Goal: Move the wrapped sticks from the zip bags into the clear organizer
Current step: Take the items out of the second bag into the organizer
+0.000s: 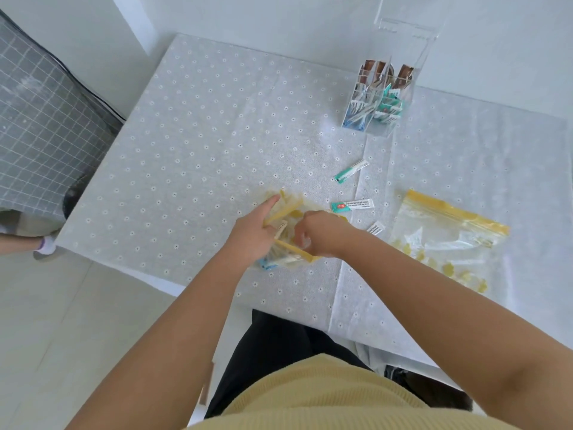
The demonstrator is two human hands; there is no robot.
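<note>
Spread across most of the frame, a pale grey tablecloth dotted with small white daisies point(201, 144). At right of centre, lying flat, a clear plastic zip bag with a yellow seal strip point(446, 237), seemingly emptied. At upper right, a clear acrylic organizer with divided compartments point(376, 97), already stocked with upright brown, blue and teal wrapped sticks. At centre, pinned under both hands, a second clear zip bag with yellow seal point(285, 240), its mouth pulled wide. Left hand point(252, 237) gripping the yellow rim, forefinger extended. Right hand point(319, 234) curled inside the opening, closed around something; exactly what, impossible to tell. Loose on the cloth between bags and organizer, a teal-and-white wrapped stick labelled "aro" point(352, 206), another teal-and-white stick point(352, 171) above it, and a small white packet end point(376, 228) beside the right wrist. Judged mid-task: emptying the second bag. Next called for: lifting a handful clear, then standing it in a compartment at upper right
</note>
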